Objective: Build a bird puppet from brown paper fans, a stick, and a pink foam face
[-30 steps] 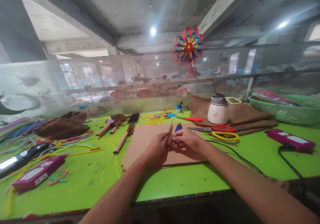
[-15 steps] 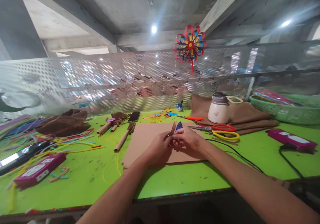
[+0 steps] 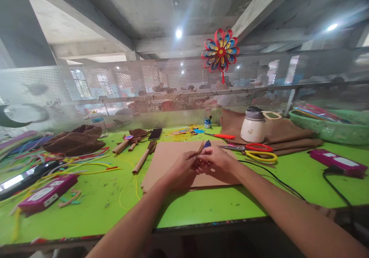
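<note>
My left hand (image 3: 186,164) pinches a small strip of brown material (image 3: 200,149) that looks like fabric or paper; its far end sticks up past the fingers. My right hand (image 3: 215,159) meets it from the right, fingertips closed on the same brown piece. Most of what lies between the fingers is hidden. Both hands hover over a stack of light brown cardboard sheets (image 3: 164,154). Just behind the right hand shows a dark blue tip (image 3: 207,143), its object partly covered. Scissors with red and yellow handles (image 3: 259,152) lie right of the hands.
Rolled brown tubes (image 3: 141,162), a phone (image 3: 155,134) and brown cloth (image 3: 76,141) lie to the left. A purple power strip (image 3: 47,194) sits among coloured strips. At right are a white bottle (image 3: 252,126), folded brown fabric (image 3: 288,133), a green basket (image 3: 331,127) and another power strip (image 3: 337,162).
The hands stay together in nearly the same place, with only a slight shift of the fingers and brown piece. The whole view has moved very slightly.
</note>
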`<act>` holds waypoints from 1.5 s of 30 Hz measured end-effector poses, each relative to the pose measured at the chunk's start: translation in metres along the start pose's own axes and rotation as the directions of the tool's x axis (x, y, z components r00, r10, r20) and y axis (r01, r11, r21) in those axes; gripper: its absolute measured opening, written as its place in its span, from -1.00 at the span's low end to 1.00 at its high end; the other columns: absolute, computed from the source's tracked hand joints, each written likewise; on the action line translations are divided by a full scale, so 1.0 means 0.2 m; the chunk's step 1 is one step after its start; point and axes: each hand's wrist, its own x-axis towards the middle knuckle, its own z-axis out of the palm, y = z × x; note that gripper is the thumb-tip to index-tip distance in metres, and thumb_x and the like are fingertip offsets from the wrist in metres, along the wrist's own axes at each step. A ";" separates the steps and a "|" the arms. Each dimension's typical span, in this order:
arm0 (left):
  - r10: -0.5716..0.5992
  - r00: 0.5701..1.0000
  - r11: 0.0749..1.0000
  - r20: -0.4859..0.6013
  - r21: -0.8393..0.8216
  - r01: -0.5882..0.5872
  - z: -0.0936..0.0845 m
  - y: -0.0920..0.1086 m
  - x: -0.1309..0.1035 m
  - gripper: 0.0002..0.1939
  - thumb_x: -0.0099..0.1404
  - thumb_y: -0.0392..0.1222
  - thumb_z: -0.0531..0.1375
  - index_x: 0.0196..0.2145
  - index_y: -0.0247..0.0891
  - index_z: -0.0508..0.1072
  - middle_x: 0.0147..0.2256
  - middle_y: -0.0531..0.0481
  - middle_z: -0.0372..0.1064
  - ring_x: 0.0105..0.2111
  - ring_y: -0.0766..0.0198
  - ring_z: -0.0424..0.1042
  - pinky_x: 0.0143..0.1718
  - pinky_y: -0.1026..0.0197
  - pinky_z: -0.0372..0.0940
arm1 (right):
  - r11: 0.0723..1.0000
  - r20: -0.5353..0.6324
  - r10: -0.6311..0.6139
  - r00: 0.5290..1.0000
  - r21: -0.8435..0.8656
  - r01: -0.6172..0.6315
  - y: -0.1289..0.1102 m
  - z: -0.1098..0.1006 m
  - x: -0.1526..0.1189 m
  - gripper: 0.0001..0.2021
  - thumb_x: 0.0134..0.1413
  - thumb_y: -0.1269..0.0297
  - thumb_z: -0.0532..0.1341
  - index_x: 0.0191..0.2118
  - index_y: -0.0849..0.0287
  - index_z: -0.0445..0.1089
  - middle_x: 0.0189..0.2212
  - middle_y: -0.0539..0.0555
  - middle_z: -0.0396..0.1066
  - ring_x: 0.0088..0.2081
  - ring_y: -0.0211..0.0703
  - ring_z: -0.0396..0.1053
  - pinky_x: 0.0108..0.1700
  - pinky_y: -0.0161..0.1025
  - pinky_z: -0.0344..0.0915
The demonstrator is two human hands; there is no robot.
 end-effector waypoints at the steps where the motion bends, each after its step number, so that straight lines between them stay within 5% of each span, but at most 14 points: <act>1: -0.003 1.000 1.000 0.005 -0.013 0.003 0.00 -0.01 0.00 -0.72 0.25 -0.07 0.16 -0.27 -0.39 0.45 -0.40 -0.17 0.51 -0.47 0.23 0.47 -0.36 0.16 0.37 | 0.998 -0.024 -0.029 0.999 -0.055 0.028 0.01 0.00 0.01 -0.60 -0.20 -0.03 0.41 -0.57 0.24 0.37 -0.68 -0.04 0.33 -0.62 -0.33 0.22 -0.53 -0.32 0.11; 6: 0.009 1.000 0.997 0.012 -0.071 -0.008 -0.01 -0.04 0.00 -0.68 0.29 0.02 0.15 -0.32 -0.37 0.36 -0.45 -0.15 0.48 -0.48 0.24 0.48 -0.35 0.14 0.39 | 0.982 -0.141 -0.065 0.988 -0.188 0.038 0.02 0.01 0.02 -0.51 -0.20 -0.16 0.37 -0.62 0.19 0.28 -0.74 -0.08 0.24 -0.67 -0.36 0.14 -0.57 -0.31 0.03; 16: 0.005 0.999 0.990 0.045 -0.140 0.002 0.01 0.02 -0.03 -0.59 0.29 0.08 0.16 -0.29 -0.42 0.41 -0.35 -0.24 0.50 -0.37 0.16 0.51 -0.26 0.10 0.41 | 0.982 -0.116 -0.035 0.993 0.179 0.056 -0.01 0.03 0.00 -0.58 -0.34 0.06 0.49 -0.45 0.26 0.39 -0.55 -0.05 0.35 -0.53 -0.32 0.23 -0.42 -0.28 0.12; 27: -0.062 0.998 0.994 0.006 -0.089 0.062 0.02 0.00 -0.02 -0.57 0.25 0.15 0.21 -0.31 -0.36 0.35 -0.43 -0.19 0.51 -0.47 0.14 0.53 -0.40 0.13 0.38 | 0.973 -0.184 -0.089 0.979 0.194 0.125 -0.02 0.02 0.00 -0.68 -0.29 0.15 0.45 -0.53 0.21 0.35 -0.62 -0.10 0.30 -0.57 -0.35 0.14 -0.46 -0.28 0.06; 32: -0.053 0.999 0.994 0.007 -0.092 0.053 0.02 -0.01 -0.02 -0.60 0.25 0.13 0.20 -0.35 -0.33 0.34 -0.47 -0.15 0.50 -0.48 0.13 0.52 -0.43 0.14 0.36 | 0.962 -0.125 -0.060 0.990 0.258 0.091 -0.01 0.02 -0.01 -0.70 -0.26 0.18 0.46 -0.50 0.23 0.38 -0.58 -0.06 0.35 -0.53 -0.33 0.21 -0.41 -0.27 0.12; 35: -0.058 0.998 0.994 -0.006 -0.094 0.057 0.02 -0.01 -0.02 -0.60 0.24 0.13 0.21 -0.38 -0.32 0.34 -0.49 -0.13 0.48 -0.50 0.15 0.51 -0.44 0.16 0.35 | 0.970 -0.102 -0.015 0.995 0.241 0.039 -0.01 0.02 -0.01 -0.70 -0.26 0.16 0.45 -0.49 0.25 0.41 -0.58 -0.04 0.36 -0.53 -0.31 0.24 -0.40 -0.25 0.13; 45: -0.101 0.986 0.995 -0.136 -0.032 0.098 0.01 0.00 -0.01 -0.62 0.24 0.09 0.23 -0.41 -0.35 0.39 -0.52 -0.10 0.48 -0.60 0.29 0.44 -0.49 0.25 0.28 | 0.984 -0.248 -0.111 0.962 0.111 0.142 -0.03 0.04 0.00 -0.72 -0.25 0.14 0.42 -0.55 0.24 0.40 -0.65 -0.06 0.31 -0.56 -0.31 0.17 -0.44 -0.26 0.07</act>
